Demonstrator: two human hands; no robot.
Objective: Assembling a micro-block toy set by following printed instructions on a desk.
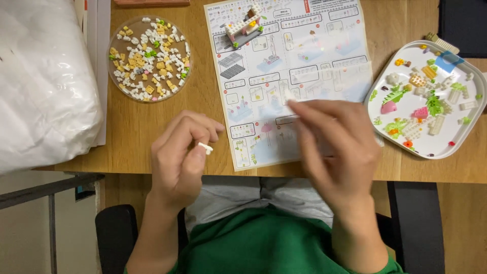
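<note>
On desk: round dish (115, 76) holds small bricks; left hand (182, 152) pinches white brick (205, 148); right hand (337, 147) grip unclear.

We see a wooden bench (152, 132) carrying a round dish (149, 59) of bricks, an instruction sheet (284, 76) with a small model (245, 25), a white tray (431, 101) and a plastic bag (43, 81).

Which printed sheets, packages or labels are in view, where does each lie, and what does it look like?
Instruction sheet: table centre, white rectangle with blue-tinted step drawings.
Plastic bag: left edge, white, crumpled.
Blue label: square tray's top corner, small.
</note>
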